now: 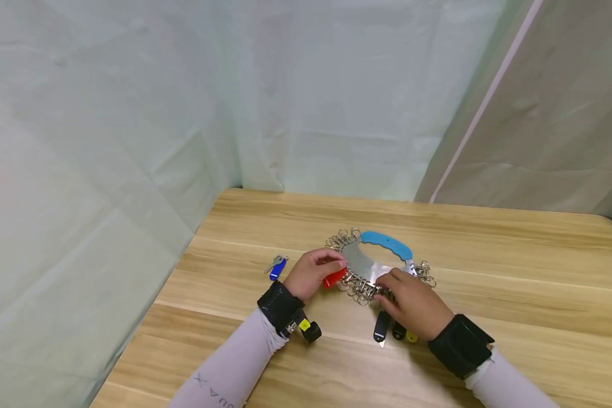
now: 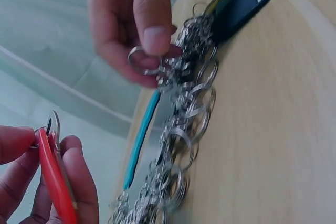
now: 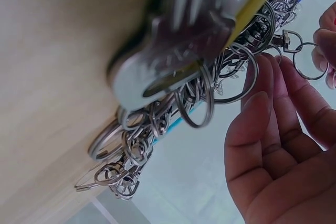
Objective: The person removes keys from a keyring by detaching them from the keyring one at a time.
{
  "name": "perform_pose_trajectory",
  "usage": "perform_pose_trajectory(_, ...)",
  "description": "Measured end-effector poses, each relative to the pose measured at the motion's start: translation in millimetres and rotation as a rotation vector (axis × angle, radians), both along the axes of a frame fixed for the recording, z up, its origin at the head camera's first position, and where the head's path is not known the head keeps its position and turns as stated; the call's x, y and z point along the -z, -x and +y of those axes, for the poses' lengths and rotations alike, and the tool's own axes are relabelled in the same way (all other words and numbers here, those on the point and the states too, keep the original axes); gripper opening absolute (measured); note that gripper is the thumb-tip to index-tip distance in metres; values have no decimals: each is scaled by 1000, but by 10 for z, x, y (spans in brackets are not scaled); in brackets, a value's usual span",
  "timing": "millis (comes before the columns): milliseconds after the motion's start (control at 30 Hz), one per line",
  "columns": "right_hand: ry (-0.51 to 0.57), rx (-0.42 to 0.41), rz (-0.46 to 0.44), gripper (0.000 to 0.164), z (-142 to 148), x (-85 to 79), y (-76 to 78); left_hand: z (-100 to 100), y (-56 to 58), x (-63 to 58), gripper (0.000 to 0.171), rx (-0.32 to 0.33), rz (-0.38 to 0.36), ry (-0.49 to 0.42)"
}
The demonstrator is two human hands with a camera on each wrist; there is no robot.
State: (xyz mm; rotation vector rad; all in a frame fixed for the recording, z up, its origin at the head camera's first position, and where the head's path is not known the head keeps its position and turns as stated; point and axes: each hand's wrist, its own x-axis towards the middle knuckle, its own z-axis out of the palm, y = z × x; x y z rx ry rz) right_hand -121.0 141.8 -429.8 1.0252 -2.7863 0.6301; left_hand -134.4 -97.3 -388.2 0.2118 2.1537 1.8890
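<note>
My left hand (image 1: 313, 273) pinches a red key tag (image 1: 335, 277) between thumb and fingers. In the left wrist view, a metal key lies along the red tag (image 2: 54, 177) at its ring. My right hand (image 1: 413, 300) is at the near edge of a silver metal key rack plate (image 1: 359, 259) with a blue handle (image 1: 386, 243). Its thumb and fingers pinch a split ring (image 2: 137, 62) hanging from the plate's edge. Many clips and rings (image 1: 359, 292) line that edge. Below the right hand hang black key tags (image 1: 381, 327) and a yellow tag (image 1: 411, 337).
A blue key tag (image 1: 277, 269) with a key lies on the wooden table (image 1: 224, 323), left of the left hand. Pale cloth curtains (image 1: 336, 102) stand behind the table and along its left side.
</note>
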Motion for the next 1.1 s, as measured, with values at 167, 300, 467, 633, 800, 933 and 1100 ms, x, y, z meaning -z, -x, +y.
perform_pose_trajectory(167, -1, 2, -12, 28, 1, -13, -6, -121, 14, -12, 17, -27, 24, 61)
perform_pose_trajectory(300, -1, -3, -15, 28, 3, -20, -12, -215, 19, -19, 15, -60, 35, 79)
perform_pose_trajectory(467, 2, -7, -6, 28, 8, -21, -7, -352, 59, 77, 14, -101, 41, 108)
perform_pose_trajectory(633, 5, -11, -3, 28, 10, -14, -7, -485, 149, 371, 16, -143, 46, 127)
perform_pose_trajectory(800, 7, -11, -4, 28, 7, -20, -13, -545, 144, 414, 11, -145, 61, 210)
perform_pose_trajectory(933, 2, -11, -14, 29, 5, -24, -17, -608, 124, 437, 7, -156, 59, 289)
perform_pose_trajectory(1100, -6, -1, -19, 29, 6, -22, -17, -670, 92, 444, 6, -165, 53, 360)
